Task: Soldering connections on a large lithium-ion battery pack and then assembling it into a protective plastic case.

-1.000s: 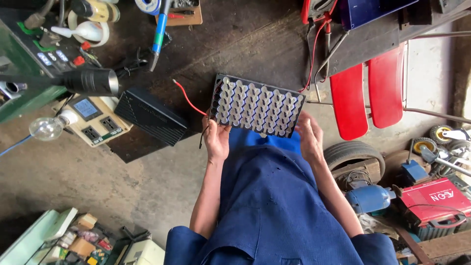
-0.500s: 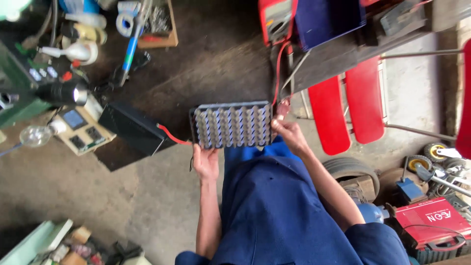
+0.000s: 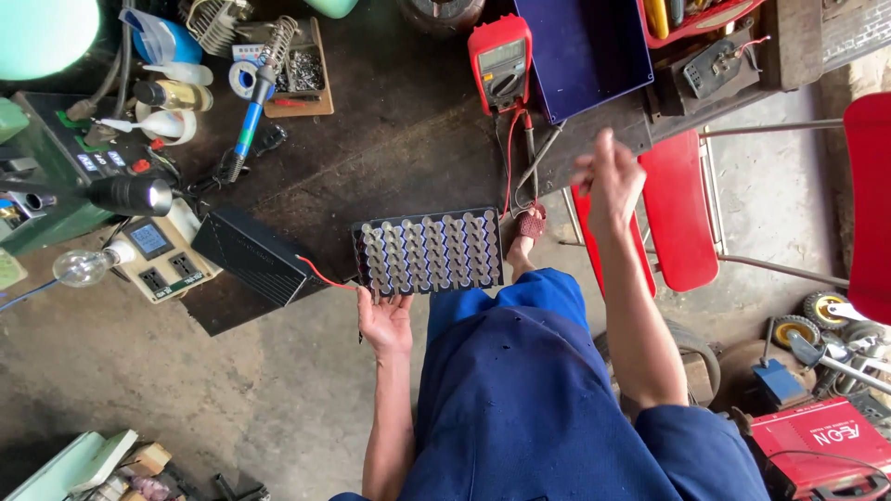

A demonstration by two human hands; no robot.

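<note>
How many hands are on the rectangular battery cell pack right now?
1. The left hand grips the rectangular battery cell pack at its near left corner; the right hand is lifted off, near the red plastic chair.

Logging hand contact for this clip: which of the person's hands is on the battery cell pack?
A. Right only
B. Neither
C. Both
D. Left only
D: the left hand grips the near left edge of the battery cell pack, while the right hand is raised empty, clear of it.
</note>
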